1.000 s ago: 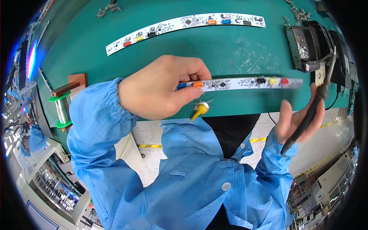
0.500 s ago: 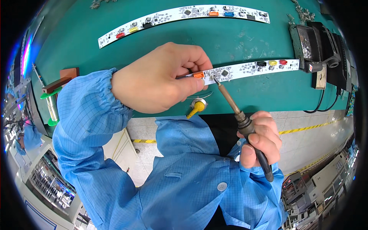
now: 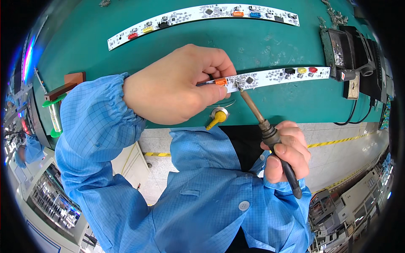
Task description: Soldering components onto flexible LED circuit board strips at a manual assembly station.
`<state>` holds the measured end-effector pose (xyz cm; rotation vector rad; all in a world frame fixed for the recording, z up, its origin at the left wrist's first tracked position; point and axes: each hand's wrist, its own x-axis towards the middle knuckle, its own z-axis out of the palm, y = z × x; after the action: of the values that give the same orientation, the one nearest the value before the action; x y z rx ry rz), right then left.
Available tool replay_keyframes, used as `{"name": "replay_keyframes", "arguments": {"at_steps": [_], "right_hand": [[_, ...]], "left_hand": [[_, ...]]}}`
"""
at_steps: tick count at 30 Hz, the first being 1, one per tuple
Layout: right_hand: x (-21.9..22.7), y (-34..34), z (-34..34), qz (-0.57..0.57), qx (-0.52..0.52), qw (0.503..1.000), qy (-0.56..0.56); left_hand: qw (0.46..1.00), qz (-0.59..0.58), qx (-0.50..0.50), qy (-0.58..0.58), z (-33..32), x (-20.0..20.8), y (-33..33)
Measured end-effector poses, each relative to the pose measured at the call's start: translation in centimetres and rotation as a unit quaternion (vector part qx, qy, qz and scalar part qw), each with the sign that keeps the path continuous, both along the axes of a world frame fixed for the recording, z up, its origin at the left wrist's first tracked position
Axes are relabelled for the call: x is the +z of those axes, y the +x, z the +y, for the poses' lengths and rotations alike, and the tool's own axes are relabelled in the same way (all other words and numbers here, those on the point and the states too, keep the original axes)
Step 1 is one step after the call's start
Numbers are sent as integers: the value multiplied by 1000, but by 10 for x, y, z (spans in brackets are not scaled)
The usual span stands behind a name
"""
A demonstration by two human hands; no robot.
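Note:
My left hand (image 3: 185,82) is closed on the left end of a curved white circuit board (image 3: 274,77), fingers bent at its orange connector. That end of the board is hidden under the hand. In my right hand (image 3: 291,149) is a soldering iron (image 3: 253,105), gripped by its dark handle. Its tip touches or nearly touches the board just left of the square chip; which of the two I cannot tell. Black, yellow and red connectors stand near the board's right end. Below my left fingers, a thin wire curves by a yellow plug (image 3: 217,119) at the mat's front edge.
A second curved board (image 3: 202,14) lies farther back on the green mat (image 3: 177,52). At the right stands a black soldering iron holder (image 3: 352,50) with cables. A green solder spool (image 3: 54,114) sits at the left by a brown block (image 3: 75,78). Metal scraps (image 3: 335,16) lie far right.
Both hands stay almost in place. The iron's tip keeps to the same spot beside the chip. The whole scene has shifted only slightly in view.

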<state>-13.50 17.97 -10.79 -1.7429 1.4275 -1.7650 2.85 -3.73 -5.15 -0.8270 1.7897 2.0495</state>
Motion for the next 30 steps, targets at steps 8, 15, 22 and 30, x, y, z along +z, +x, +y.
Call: {"name": "replay_keyframes", "arguments": {"at_steps": [8, 15, 22, 30], "right_hand": [[-2, 3, 0, 1, -4, 1000, -4], [-4, 6, 0, 11, -14, 1000, -12], [-5, 6, 0, 5, -10, 1000, -8], [-13, 3, 10, 8, -19, 999, -29]], "left_hand": [[1000, -2, -1, 0, 0, 0, 0], [1000, 7, -2, -8, 1, 0, 2], [999, -5, -3, -36, 2, 1, 1], [999, -3, 19, -45, 7, 1, 3]]}}
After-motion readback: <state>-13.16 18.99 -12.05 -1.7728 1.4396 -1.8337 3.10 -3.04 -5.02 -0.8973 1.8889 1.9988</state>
